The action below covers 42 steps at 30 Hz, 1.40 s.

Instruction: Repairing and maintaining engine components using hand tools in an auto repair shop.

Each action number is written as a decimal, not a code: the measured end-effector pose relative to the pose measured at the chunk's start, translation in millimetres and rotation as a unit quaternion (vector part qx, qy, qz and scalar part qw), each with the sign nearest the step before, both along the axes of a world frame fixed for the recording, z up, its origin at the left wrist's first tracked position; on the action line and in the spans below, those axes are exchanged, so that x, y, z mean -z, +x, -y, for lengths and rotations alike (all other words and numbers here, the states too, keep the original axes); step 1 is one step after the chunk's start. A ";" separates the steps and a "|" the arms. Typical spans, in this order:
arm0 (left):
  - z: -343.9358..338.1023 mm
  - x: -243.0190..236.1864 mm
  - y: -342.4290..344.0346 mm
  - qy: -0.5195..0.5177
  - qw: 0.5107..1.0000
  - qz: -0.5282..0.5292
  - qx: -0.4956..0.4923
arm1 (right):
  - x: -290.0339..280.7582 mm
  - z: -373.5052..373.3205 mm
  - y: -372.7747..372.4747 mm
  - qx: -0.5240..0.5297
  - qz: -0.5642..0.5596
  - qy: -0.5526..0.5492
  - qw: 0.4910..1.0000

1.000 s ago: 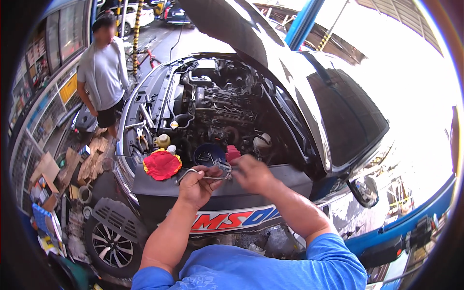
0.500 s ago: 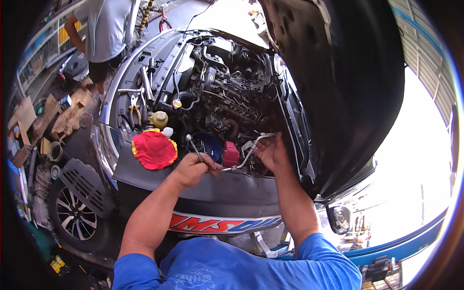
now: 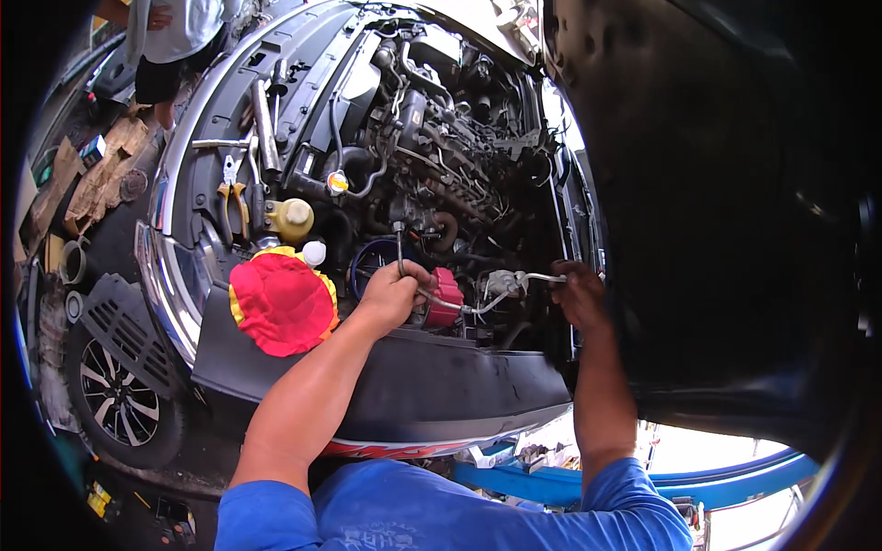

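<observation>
Both my hands hold a thin, bent metal pipe (image 3: 472, 310) over the near part of the engine bay. My left hand (image 3: 390, 301) is closed round its left part, where one end rises above the fingers with a small fitting on top. The other end is pinched by my right hand (image 3: 581, 294), beside the raised bonnet. A silvery grey piece (image 3: 503, 282) lies along the pipe; whether it is fixed to it I cannot tell. Below my left hand's fingers is a red box-shaped part (image 3: 445, 298), with a round blue-rimmed opening (image 3: 360, 266) to its left.
A red and yellow cloth (image 3: 283, 303) lies on the near left. Beyond it are a yellowish reservoir (image 3: 292, 218), pliers (image 3: 231, 197) and a metal bar tool (image 3: 265, 124). The black bonnet (image 3: 698, 202) stands up on the right. A person (image 3: 179, 41) stands far left.
The view has shifted. My right hand, spread under the pipe before, now grips its far end farther right. The pipe's left end has swung more upright in my left hand.
</observation>
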<state>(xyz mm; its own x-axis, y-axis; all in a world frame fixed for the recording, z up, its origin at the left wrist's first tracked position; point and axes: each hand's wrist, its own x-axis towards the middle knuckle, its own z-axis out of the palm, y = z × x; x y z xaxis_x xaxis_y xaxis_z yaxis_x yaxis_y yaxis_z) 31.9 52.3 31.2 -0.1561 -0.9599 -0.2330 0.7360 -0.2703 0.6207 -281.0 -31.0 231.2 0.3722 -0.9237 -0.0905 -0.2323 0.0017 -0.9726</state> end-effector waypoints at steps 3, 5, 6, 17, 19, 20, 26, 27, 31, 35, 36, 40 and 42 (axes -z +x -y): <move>39.8 9.1 -9.0 0.049 0.998 0.047 -0.002 | -5.2 15.9 0.1 -0.008 -0.125 -0.061 0.990; 64.7 17.1 -14.3 0.075 0.996 0.054 -0.006 | -3.9 29.3 4.4 -0.022 -0.201 -0.124 0.972; 77.2 21.2 -16.9 0.088 0.994 0.070 -0.007 | -1.2 38.0 8.3 -0.036 -0.238 -0.169 0.956; 173.0 69.6 -43.9 0.016 0.695 0.665 0.272 | 40.4 161.1 59.5 -0.114 -0.399 -0.352 0.839; 181.1 80.5 -55.7 -0.022 0.665 0.698 0.266 | 53.0 182.2 64.3 -0.117 -0.399 -0.335 0.846; 185.4 85.6 -62.0 -0.040 0.660 0.709 0.244 | 59.3 193.0 66.2 -0.114 -0.415 -0.318 0.845; 210.8 106.2 -81.6 -0.083 0.617 0.731 0.278 | 118.1 237.7 79.5 -0.119 -0.436 -0.281 0.846; 212.7 107.4 -82.0 -0.079 0.626 0.725 0.276 | 126.9 241.8 81.2 -0.130 -0.442 -0.284 0.841; 213.8 109.2 -81.2 -0.075 0.630 0.723 0.274 | 158.5 254.3 88.9 -0.124 -0.507 -0.245 0.817; 214.8 112.2 -81.5 -0.080 0.631 0.723 0.270 | 177.2 261.2 95.0 -0.113 -0.496 -0.237 0.827; 215.0 113.1 -82.2 -0.081 0.631 0.723 0.269 | 180.7 262.3 96.7 -0.104 -0.500 -0.230 0.828; 214.9 117.6 -80.8 -0.091 0.647 0.722 0.228 | 190.2 265.3 101.7 -0.130 -0.570 -0.192 0.788; 217.8 121.9 -74.8 -0.091 0.678 0.701 0.203 | 194.4 265.3 101.8 -0.120 -0.585 -0.171 0.784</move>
<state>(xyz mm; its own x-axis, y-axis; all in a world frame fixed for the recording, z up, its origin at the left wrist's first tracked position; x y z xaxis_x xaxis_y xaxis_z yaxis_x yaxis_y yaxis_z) -42.9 -165.6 -90.7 -0.1631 -0.9372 -0.3083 -0.7232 -0.0990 0.6835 -179.2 -296.3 36.9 0.3862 -0.8845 -0.2617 -0.9191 -0.3929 -0.0283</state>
